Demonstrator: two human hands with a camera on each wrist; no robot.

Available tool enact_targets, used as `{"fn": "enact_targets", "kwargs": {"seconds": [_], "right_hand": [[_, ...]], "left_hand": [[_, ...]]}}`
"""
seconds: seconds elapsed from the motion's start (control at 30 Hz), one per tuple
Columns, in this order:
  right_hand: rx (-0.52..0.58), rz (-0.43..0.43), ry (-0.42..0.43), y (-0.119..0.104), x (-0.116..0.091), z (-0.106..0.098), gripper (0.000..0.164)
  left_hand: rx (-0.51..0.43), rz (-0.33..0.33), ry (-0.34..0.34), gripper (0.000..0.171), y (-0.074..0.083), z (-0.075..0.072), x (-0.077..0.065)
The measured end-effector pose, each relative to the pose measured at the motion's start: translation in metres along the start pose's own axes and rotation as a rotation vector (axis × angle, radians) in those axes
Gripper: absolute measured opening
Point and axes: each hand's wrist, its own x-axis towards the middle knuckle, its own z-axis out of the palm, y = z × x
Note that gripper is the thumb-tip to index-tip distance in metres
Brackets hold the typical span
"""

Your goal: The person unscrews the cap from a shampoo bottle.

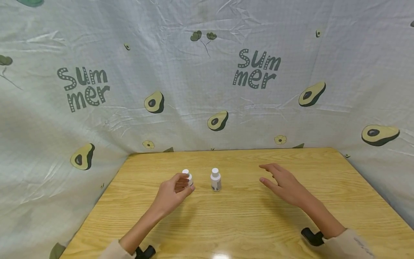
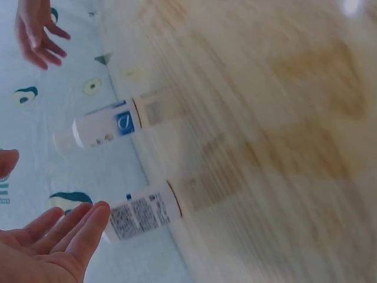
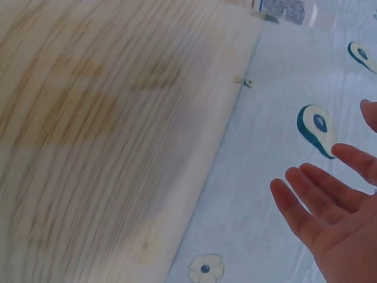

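Observation:
Two small white bottles stand upright on the wooden table. My left hand [image 1: 169, 194] is at the left bottle [image 1: 185, 171], its fingers and thumb partly covering that bottle in the head view. In the left wrist view the fingers [image 2: 88, 233] look straight, close by the cap end of that bottle [image 2: 147, 215], whose label has printed codes; whether they touch it I cannot tell. The other bottle [image 1: 215, 181] stands a little to the right and bears a blue logo. Off to its right, my right hand [image 1: 284, 185] hovers above the table with loosely extended fingers, holding nothing.
The light wooden table [image 1: 226, 219] ends at the back against a pale cloth [image 1: 181, 72] printed with avocados and lettering. The cloth also hangs along both sides. Dark wrist straps [image 1: 312, 236] sit at both sleeve cuffs.

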Motion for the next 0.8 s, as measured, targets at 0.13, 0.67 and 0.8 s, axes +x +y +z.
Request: {"fn": "enact_targets", "kwargs": {"seconds": [0.13,0.67,0.8], "right_hand": [[0.053,-0.028,-0.007,-0.006,0.006,0.007,0.05],[0.173,-0.03,-0.049,-0.024,0.028,0.026,0.051],[0.203,-0.009,-0.048,-0.027,0.033,0.03,0.05]], "left_hand": [[-0.017,-0.018,-0.039,0.048,0.002,0.013,0.002],[-0.158,-0.122,-0.168,0.069,0.002,0.051,0.022],[-0.197,-0.132,-0.16,0.069,0.002,0.06,0.031]]}}
